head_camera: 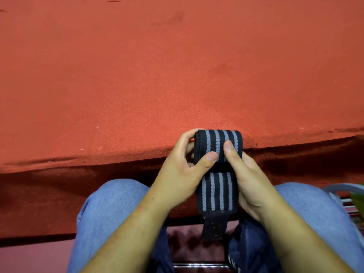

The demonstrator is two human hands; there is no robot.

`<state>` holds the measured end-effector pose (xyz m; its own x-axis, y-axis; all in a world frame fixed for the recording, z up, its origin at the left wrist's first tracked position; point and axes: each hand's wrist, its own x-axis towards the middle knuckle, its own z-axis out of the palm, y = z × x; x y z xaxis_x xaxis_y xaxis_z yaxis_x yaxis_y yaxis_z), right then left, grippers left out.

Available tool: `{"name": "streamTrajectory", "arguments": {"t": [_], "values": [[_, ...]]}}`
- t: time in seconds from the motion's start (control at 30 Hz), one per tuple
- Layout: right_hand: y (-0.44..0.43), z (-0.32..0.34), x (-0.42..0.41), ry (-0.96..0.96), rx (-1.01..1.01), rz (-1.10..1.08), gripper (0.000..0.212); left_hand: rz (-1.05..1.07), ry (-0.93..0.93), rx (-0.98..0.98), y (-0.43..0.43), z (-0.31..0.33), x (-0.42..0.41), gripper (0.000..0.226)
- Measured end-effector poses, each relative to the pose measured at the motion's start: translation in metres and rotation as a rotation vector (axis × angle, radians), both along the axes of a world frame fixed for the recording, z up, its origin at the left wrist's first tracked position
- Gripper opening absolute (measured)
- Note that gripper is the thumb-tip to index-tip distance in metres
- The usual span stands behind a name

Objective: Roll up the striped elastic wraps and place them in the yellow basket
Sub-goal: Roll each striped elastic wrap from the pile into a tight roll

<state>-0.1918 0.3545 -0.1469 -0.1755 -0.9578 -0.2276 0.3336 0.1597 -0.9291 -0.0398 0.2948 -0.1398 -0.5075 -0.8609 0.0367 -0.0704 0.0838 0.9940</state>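
Both hands grip the half-rolled black-and-grey striped wrap

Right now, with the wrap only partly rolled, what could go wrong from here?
1. The striped wrap is held only by the left hand and right hand; a slipping thumb could let the elastic roll spring open.
2. Its unrolled tail, ending in a black end strap, hangs between the knees and might wind on crooked.
3. The yellow basket is not in view, so placing may mean a one-handed search.
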Motion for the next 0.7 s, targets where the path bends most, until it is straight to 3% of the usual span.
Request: {"name": "streamTrajectory", "arguments": {"t": [0.7], "values": [[-0.0007, -0.0005, -0.0005, -0.074, -0.003, -0.026, 0.071, -0.078, -0.013, -0.118, -0.0050, -0.0046, 0.0037, 0.052]]}}
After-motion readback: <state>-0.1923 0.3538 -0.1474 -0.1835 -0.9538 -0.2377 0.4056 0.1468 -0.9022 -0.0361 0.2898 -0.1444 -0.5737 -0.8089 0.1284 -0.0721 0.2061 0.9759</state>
